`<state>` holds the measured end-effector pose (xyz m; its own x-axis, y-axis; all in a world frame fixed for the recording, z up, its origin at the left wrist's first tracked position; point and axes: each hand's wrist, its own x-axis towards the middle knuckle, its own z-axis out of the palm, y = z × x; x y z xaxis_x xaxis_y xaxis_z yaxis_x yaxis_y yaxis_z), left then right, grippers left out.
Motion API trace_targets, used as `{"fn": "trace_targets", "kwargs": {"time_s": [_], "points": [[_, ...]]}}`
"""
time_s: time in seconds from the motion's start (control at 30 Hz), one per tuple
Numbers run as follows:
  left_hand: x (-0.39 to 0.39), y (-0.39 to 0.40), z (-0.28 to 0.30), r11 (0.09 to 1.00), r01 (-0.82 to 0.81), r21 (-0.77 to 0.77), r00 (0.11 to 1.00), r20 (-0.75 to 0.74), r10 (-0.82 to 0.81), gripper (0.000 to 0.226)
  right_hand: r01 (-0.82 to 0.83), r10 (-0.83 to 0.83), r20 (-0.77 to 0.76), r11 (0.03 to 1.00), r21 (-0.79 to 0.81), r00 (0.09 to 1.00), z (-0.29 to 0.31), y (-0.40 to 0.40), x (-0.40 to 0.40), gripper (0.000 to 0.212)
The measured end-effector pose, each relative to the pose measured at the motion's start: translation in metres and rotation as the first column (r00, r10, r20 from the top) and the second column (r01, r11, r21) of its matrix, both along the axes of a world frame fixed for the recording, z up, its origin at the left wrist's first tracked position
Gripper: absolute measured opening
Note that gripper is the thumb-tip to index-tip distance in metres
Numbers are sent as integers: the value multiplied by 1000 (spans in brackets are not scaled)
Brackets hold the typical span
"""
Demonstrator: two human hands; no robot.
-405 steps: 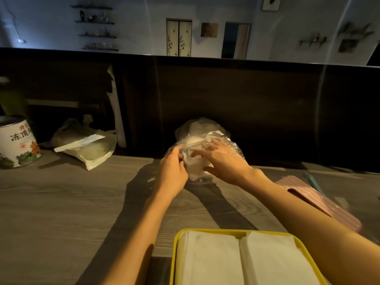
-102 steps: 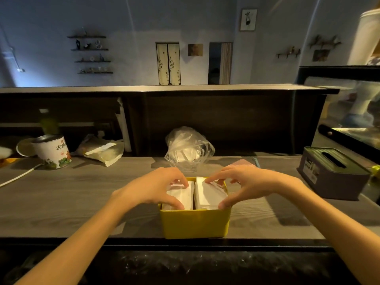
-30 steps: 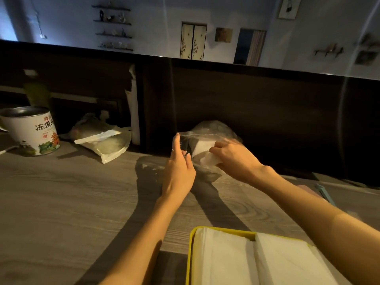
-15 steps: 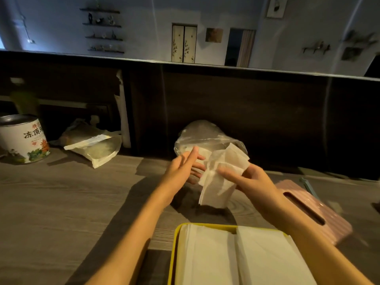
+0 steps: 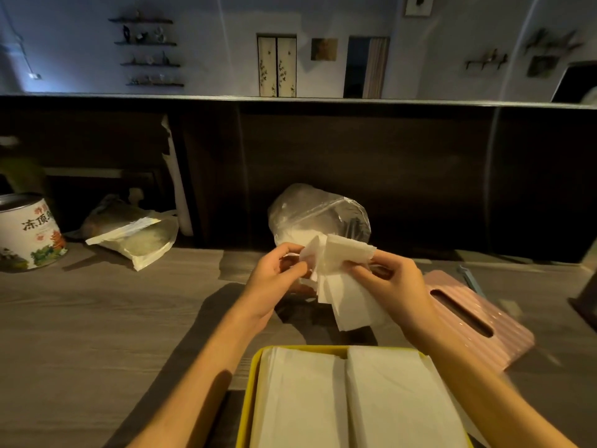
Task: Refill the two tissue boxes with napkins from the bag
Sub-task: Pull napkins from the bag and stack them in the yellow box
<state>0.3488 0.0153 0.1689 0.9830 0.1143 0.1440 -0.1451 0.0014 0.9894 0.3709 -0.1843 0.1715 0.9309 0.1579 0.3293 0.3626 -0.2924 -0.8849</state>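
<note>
Holding napkins [image 5: 345, 279]; yellow box [image 5: 248, 399] full, bag [image 5: 318, 215] open.

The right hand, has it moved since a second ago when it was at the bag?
Yes. The right hand has come back out of the clear bag toward the yellow box, now holding napkins above the counter.

Single head view, looking forward-down, close over counter [image 5: 97, 334].
</note>
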Motion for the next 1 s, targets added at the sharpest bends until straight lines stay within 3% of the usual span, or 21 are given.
{"fn": "trace_targets", "kwargs": {"time_s": [0.13, 0.23, 0.53, 0.7, 0.8, 0.9, 1.0], "points": [[0, -1, 2, 969, -47, -244, 998, -48, 37, 24, 19, -6, -80, 988, 155, 997, 1, -4, 5, 18], [2, 2, 4, 938, -82, -338, 995, -77, 59, 33, 44, -14, -149, 978, 202, 989, 3, -8, 8, 23], [-1, 1, 5, 988, -77, -132, 996, 24, 80, 26, -41, 78, -180, 979, 200, 981, 13, -10, 11, 23], [1, -2, 3, 982, -191, -1, 981, 10, 191, 27, -225, 257, -157, 955, 192, 954, 21, -10, 1, 29], [1, -8, 3, 969, -244, -29, 969, -36, 243, 23, -296, 322, -174, 942, 160, 931, 22, -5, -4, 25], [0, -11, 4, 965, -249, -84, 963, -127, 238, 28, -251, 276, -185, 957, 146, 943, 19, -1, -5, 22], [-1, -9, 6, 959, -90, -270, 978, -206, 33, 29, -161, 177, -185, 982, 99, 967, 12, 0, -1, 21]]}}
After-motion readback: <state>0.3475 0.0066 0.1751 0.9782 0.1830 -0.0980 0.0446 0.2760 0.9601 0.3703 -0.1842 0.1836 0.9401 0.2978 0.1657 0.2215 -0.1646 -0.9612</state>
